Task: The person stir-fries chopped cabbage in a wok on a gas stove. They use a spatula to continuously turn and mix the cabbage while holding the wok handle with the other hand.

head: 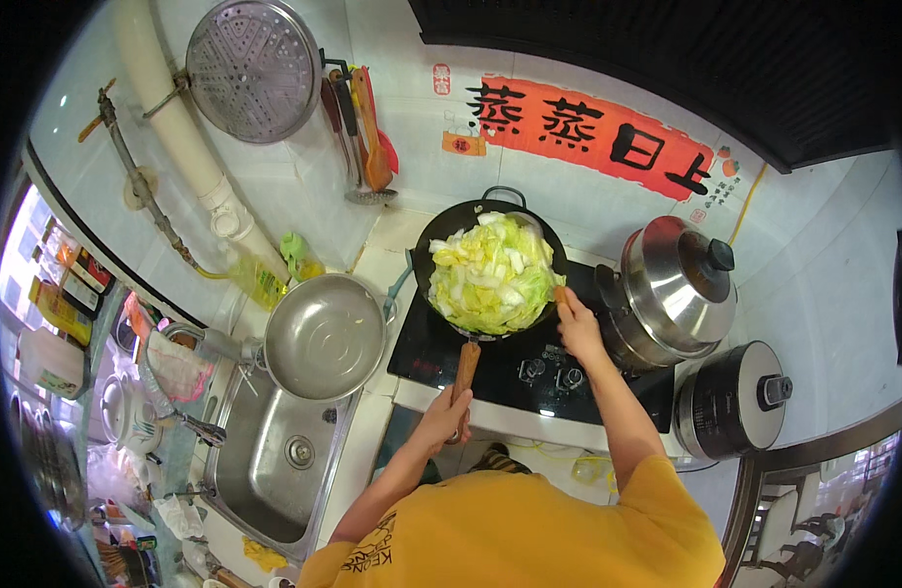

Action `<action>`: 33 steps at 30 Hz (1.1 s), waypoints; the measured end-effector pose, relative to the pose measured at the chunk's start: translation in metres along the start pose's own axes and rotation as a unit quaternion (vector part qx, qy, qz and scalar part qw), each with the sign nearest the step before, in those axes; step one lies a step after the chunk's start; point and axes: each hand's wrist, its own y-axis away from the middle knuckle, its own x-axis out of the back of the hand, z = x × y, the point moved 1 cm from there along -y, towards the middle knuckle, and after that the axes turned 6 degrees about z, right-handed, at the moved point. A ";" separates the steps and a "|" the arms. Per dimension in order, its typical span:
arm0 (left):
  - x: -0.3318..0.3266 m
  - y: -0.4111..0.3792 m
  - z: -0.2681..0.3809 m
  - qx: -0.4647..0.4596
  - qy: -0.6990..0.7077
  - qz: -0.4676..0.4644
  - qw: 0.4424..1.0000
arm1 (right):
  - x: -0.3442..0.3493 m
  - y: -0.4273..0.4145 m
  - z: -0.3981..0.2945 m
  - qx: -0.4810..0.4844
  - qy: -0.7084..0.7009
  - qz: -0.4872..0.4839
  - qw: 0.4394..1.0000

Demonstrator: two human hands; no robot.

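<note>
Chopped napa cabbage [493,272] is heaped high in a dark wok [430,220] over the left part of a black glass cooktop [524,382]. My left hand [445,420] grips the wok's wooden handle [466,375], which points towards me. At the wok's right rim, my right hand [580,327] is closed around the wooden handle end [561,295] of a utensil; its other end is hidden among the cabbage.
An empty metal pan [326,336] rests beside the sink [289,456] on the left. A lidded steel pot [675,287] stands right of the wok, near an electric cooker [730,400]. Ladles and spatulas [363,140] hang on the wall behind.
</note>
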 end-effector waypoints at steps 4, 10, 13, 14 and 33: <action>0.000 -0.001 -0.002 0.013 0.002 0.002 1.000 | -0.010 -0.009 0.000 -0.236 -0.293 -0.172 0.911; -0.001 -0.003 -0.005 0.015 -0.002 0.007 1.000 | 0.015 0.065 -0.006 0.026 0.062 -0.126 0.990; -0.001 -0.004 -0.005 0.015 0.005 0.008 1.000 | 0.024 0.100 0.009 0.195 0.218 -0.077 0.953; 0.001 -0.005 -0.007 0.017 0.009 0.010 1.000 | 0.028 0.109 0.008 0.216 0.225 -0.064 0.948; 0.000 0.000 -0.002 0.014 -0.002 0.016 1.000 | 0.025 0.078 -0.002 0.159 0.216 -0.036 0.963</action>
